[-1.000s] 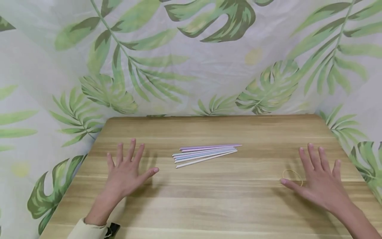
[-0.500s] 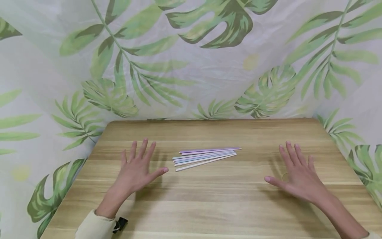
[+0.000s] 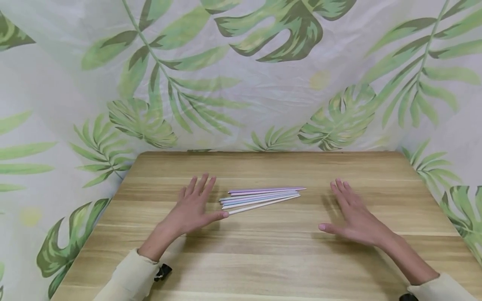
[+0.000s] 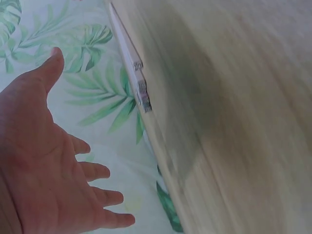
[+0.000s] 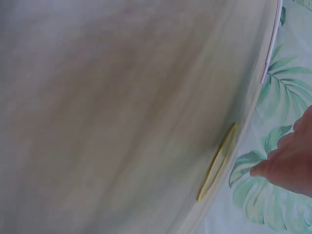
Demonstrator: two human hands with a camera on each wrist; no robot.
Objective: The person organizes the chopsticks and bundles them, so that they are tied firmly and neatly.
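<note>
A loose fan of pastel chopsticks (image 3: 260, 197), purple, blue and white, lies mid-table, thick ends to the left. My left hand (image 3: 193, 213) hovers at those thick ends, fingers spread and straight; its thumb overlaps the white chopstick's end in the head view. In the left wrist view the palm (image 4: 39, 156) holds nothing, and the chopsticks' blunt ends (image 4: 141, 87) show beyond it. My right hand (image 3: 352, 217) is extended to the right of the thin tips, apart from them, holding nothing. A yellow rubber band (image 5: 217, 163) lies on the table near it, hidden in the head view.
The wooden table (image 3: 263, 259) has its far edge against a leaf-print cloth (image 3: 278, 96), which also hangs at both sides. A black strap piece (image 3: 163, 272) sits at the left sleeve cuff (image 3: 132, 267); another shows by the right sleeve.
Both hands have moved inward toward the chopsticks, the left one rightward and the right one leftward. The right hand now covers the rubber band in the head view. The chopsticks stay put.
</note>
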